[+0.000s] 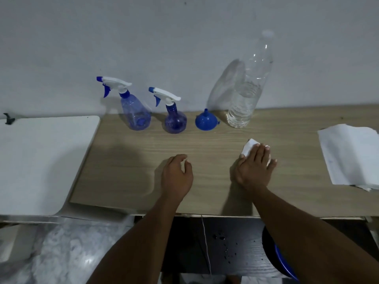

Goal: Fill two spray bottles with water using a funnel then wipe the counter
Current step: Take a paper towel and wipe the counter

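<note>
Right hand flat, fingers spread, pressing a folded tissue onto the bench; one corner pokes out past the fingertips. Left hand rests just left of it, loosely curled, holding nothing. Bench runs long left to right, so the wipe likely sweeps leftward. Tall spray bottle and round spray bottle stand capped, well beyond the left hand.

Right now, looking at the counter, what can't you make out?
- Head view, white tissue: mostly covered by the right hand, so its full size is hidden.
- Head view, blue round object below the counter: largely hidden by the right forearm.
- Head view, paper sheets: cut off by the right edge.
- Head view, water level in the taller spray bottle and the round spray bottle: too blurred.
</note>
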`<action>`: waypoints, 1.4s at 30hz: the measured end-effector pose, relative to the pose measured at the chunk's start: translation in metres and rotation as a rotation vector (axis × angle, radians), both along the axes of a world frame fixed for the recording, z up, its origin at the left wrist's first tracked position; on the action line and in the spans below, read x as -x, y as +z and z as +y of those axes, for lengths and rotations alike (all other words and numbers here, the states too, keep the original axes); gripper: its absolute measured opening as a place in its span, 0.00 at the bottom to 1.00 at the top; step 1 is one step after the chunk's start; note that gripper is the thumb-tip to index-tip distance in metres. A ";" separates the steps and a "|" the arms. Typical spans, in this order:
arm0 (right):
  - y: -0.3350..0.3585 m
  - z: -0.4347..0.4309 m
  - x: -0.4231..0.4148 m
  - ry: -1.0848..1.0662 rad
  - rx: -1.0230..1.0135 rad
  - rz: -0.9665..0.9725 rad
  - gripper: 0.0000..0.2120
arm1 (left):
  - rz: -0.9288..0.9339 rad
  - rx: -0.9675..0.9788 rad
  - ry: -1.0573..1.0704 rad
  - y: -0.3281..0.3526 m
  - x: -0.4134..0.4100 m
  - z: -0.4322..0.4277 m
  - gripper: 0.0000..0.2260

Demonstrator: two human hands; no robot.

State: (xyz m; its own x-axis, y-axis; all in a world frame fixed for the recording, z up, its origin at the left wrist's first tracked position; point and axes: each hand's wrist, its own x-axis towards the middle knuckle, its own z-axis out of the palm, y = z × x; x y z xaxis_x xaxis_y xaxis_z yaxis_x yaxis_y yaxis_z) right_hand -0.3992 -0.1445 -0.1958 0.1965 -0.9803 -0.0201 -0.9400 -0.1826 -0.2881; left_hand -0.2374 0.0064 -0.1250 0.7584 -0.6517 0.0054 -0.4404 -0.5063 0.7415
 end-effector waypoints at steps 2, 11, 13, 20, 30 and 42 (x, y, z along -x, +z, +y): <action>0.000 0.015 -0.016 -0.102 -0.038 -0.043 0.31 | -0.002 0.005 0.013 -0.002 -0.012 0.008 0.10; -0.005 0.097 -0.104 -0.161 -0.004 -0.055 0.33 | -0.094 0.018 0.029 -0.004 -0.114 0.096 0.10; -0.005 0.118 -0.135 -0.111 -0.012 -0.070 0.35 | -0.107 0.023 0.061 -0.003 -0.143 0.121 0.09; 0.002 0.169 -0.250 0.051 -0.084 -0.053 0.38 | -0.120 -0.021 0.141 -0.003 -0.226 0.203 0.12; 0.012 0.224 -0.342 0.362 -0.135 0.095 0.37 | -0.129 0.019 0.147 -0.008 -0.260 0.255 0.11; 0.002 0.271 -0.334 0.974 0.014 0.141 0.34 | -0.224 0.041 0.207 -0.008 -0.255 0.281 0.09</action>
